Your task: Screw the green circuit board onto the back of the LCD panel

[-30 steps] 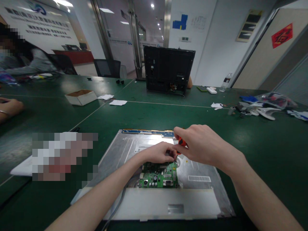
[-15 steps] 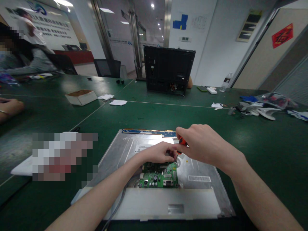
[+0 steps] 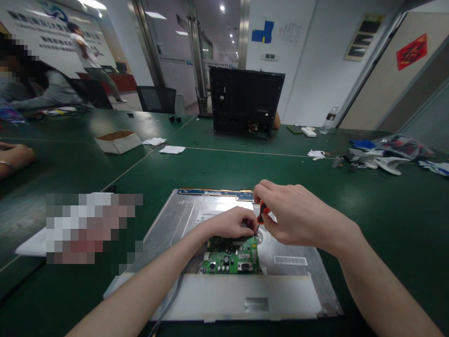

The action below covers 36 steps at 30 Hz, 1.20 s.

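A red-and-black-handled screwdriver (image 3: pixel 261 212) is gripped in my right hand (image 3: pixel 286 210), its shaft pointing down at the upper right corner of a green circuit board (image 3: pixel 229 260). My left hand (image 3: pixel 235 222) rests over the board's top edge, fingertips pinched together close beside the screwdriver's tip. What those fingers hold, if anything, is hidden. Beneath the board lies a metal display panel (image 3: pixel 291 285) with a barcode label (image 3: pixel 290 260) on its right side. A narrow blue circuit strip (image 3: pixel 213 193) runs along its far edge. From the left of the board a grey cable (image 3: pixel 171 297) trails toward me.
An open cardboard box (image 3: pixel 118 142) and paper slips (image 3: pixel 172 150) are on the green table (image 3: pixel 217 168). A black monitor housing (image 3: pixel 247 103) stands at the far side. Right of it are a bottle (image 3: pixel 329 120) and scattered parts (image 3: pixel 358 159). Another person's hand (image 3: pixel 16 157) rests at left.
The fingers of my right hand have shifted around the screwdriver handle, exposing more of it. My left hand holds its place. In the background a walking person has moved right.
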Each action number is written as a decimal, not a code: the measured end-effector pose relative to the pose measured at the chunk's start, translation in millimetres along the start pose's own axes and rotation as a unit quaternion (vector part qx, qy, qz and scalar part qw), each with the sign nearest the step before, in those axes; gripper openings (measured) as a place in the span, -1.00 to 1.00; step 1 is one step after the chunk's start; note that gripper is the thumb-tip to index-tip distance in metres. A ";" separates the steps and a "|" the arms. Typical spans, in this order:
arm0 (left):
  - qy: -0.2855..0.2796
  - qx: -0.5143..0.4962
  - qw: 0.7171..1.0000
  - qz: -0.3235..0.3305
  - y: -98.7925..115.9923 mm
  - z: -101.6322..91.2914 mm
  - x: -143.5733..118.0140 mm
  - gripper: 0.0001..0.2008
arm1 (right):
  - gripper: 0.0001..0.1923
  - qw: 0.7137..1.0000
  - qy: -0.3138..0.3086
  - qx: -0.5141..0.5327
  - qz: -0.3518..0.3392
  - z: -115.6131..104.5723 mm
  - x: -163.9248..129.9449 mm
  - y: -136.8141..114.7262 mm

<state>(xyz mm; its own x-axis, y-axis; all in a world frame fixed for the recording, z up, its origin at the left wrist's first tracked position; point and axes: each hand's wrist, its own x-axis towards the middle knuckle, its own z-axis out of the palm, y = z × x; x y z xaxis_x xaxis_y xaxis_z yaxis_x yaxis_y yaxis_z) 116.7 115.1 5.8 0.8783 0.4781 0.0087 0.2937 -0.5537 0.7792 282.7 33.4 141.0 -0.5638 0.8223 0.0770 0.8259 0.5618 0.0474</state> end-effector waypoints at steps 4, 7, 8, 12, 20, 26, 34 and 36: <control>0.005 0.006 1.000 0.000 -0.6 0.8 -0.5 -0.94 | -0.93 0.999 -0.017 0.028 -0.020 -0.7 1.0 0.3; 0.015 0.018 1.000 0.004 -1.3 1.5 -1.0 -0.94 | -0.91 0.998 -0.024 0.036 -0.036 -1.5 1.8 -1.0; 0.018 0.022 1.000 0.005 -1.3 1.6 -1.2 -0.94 | -0.90 0.998 -0.025 0.037 -0.038 -1.7 1.7 -1.4; 0.015 0.025 1.000 -0.004 0.3 0.8 -1.4 -0.93 | -0.91 0.998 -0.028 0.036 -0.036 -2.0 0.5 -1.8; 0.000 0.009 1.000 -0.002 2.4 -0.6 -0.1 -0.87 | -0.96 0.999 -0.017 0.028 -0.008 0.3 3.4 -0.3; -0.009 -0.005 1.000 0.023 1.5 -1.5 0.9 -0.84 | -0.85 0.999 -0.020 -0.004 0.027 0.4 6.3 0.3; 0.011 -0.001 1.000 0.004 4.4 -1.3 0.8 -0.92 | -0.89 0.999 -0.014 0.037 -0.009 -0.7 1.7 -0.6; 0.012 0.000 1.000 0.001 4.7 -0.5 0.2 -0.94 | -0.89 0.999 -0.017 0.032 -0.016 -0.6 1.1 -0.5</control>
<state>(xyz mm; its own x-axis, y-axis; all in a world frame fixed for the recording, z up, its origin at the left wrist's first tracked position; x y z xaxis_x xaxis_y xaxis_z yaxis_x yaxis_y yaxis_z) 118.0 113.0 9.7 0.8693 0.4937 0.0257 0.2917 -0.5542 0.7796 281.7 33.9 141.7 -0.5901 0.8062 0.0427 0.8065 0.5911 -0.0151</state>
